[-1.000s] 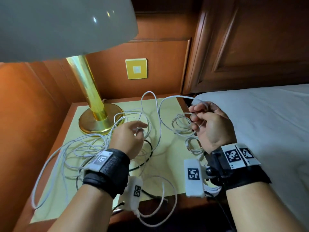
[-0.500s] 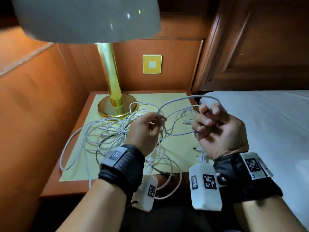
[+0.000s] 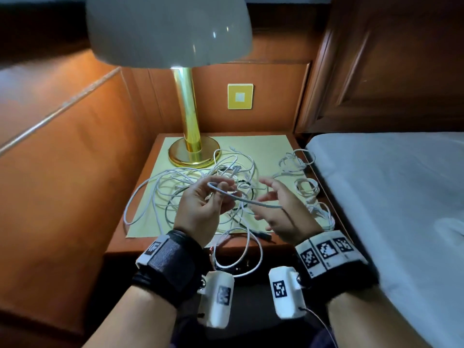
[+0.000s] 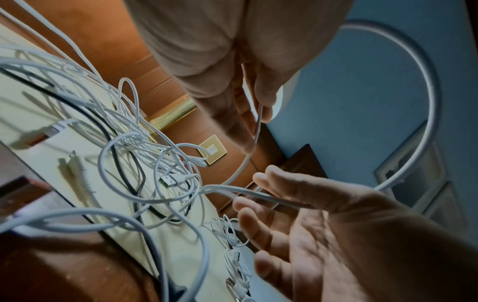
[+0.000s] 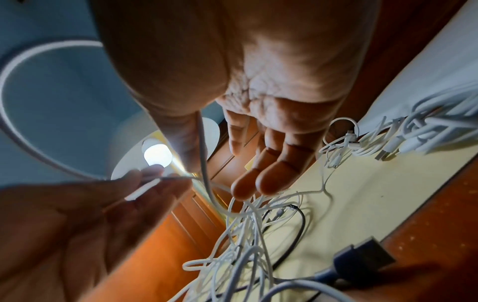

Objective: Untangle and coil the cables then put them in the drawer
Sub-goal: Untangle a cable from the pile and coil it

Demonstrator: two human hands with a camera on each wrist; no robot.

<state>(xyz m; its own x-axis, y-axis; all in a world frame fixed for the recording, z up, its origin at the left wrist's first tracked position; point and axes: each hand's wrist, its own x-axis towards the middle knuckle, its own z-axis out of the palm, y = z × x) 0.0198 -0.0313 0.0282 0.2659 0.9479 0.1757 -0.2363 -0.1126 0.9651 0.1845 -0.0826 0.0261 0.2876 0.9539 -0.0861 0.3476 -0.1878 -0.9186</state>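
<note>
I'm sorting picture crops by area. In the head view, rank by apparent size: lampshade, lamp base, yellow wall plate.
1. lampshade, by far the largest, though it sits nearest the camera.
2. lamp base.
3. yellow wall plate, smallest.

Brass lamp [image 3: 188,116] with white shade, yellow wall switch [image 3: 240,96], white bed [image 3: 391,187]

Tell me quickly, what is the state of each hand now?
Left hand: fingers and thumb pinch a white cable.
Right hand: fingers spread and fairly straight; the same cable runs along its thumb; no clear grip.
</note>
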